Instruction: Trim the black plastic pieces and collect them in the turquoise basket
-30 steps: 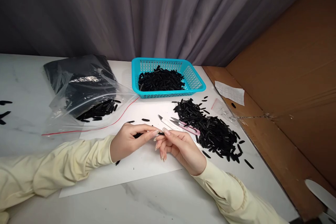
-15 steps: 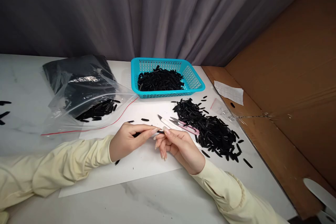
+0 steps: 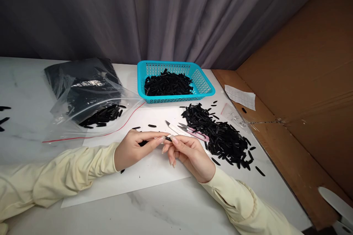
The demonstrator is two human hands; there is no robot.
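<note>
Between the fingertips of both hands is a small, slim black piece, mostly covered by the fingers. My left hand pinches one end of it, and my right hand pinches the other, its lower fingers loosely curled. Just beyond my right hand lie thread snips with pink handles and a second pair with white handles. A large heap of similar black pieces spreads to the right of the snips. A few loose ones lie behind and below my left hand.
A blue perforated basket with many black pieces stands at the back. To its left, a clear zip bag holding more pieces lies on a dark plastic bag. White paper lies under the hands. Cardboard bounds the right side.
The fingertips have shifted slightly around the black piece, and less of it shows between them. Everything else stays in place.
</note>
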